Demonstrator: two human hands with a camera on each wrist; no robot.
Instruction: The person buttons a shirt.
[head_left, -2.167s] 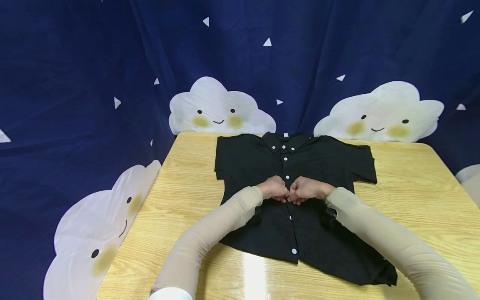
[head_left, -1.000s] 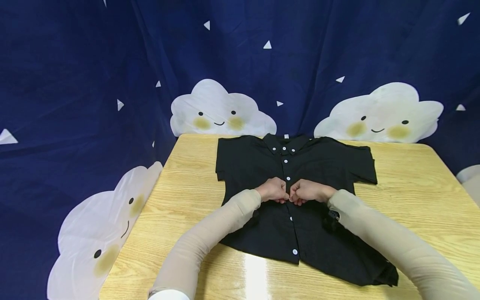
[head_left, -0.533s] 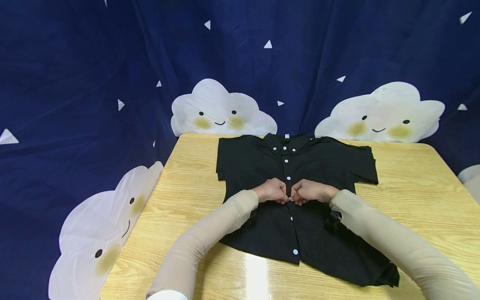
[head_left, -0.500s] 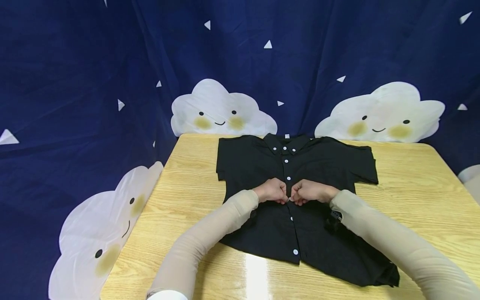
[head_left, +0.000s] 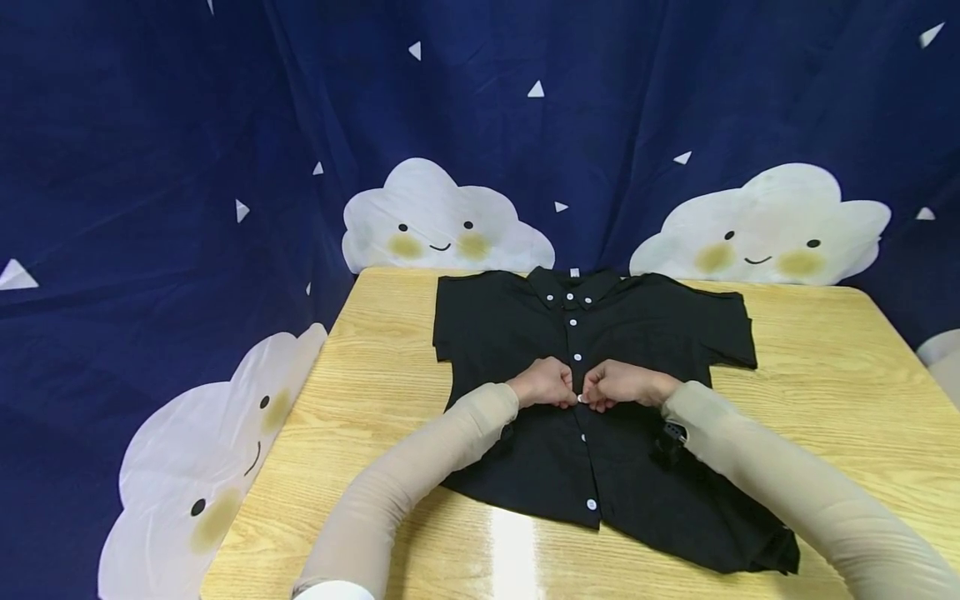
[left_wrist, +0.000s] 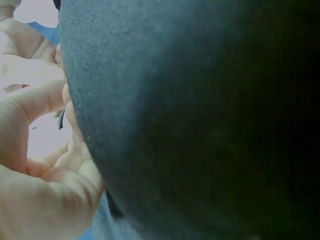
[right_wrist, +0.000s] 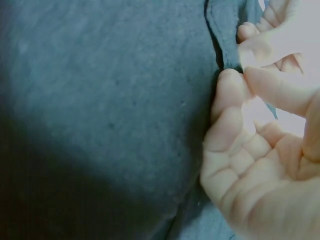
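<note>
A black short-sleeved button-up shirt (head_left: 502, 329) lies front up, collar away from me. My left hand (head_left: 547, 383) and right hand (head_left: 618, 385) meet at its front placket, midway down. Between their fingertips shows a white button (head_left: 581, 399). In the right wrist view, the thumb and index finger of my right hand (right_wrist: 260, 160) pinch the placket edge, and the left thumb (right_wrist: 257, 52) presses on the fabric just beyond. The left wrist view has my left hand (left_wrist: 55, 190) pinching the cloth at its edge; dark fabric covers most of that view.
A light wooden table (head_left: 817, 367) carries the shirt. Further white buttons run along the placket, including a bottom button (head_left: 592, 504) near the hem. The lower right hem (head_left: 772, 550) is bunched under my right forearm. A dark blue curtain (head_left: 600, 100) with clouds hangs behind.
Both hands stay at the same spot on the placket. The fingertips have drawn slightly apart, and a white button hidden earlier now shows between them.
</note>
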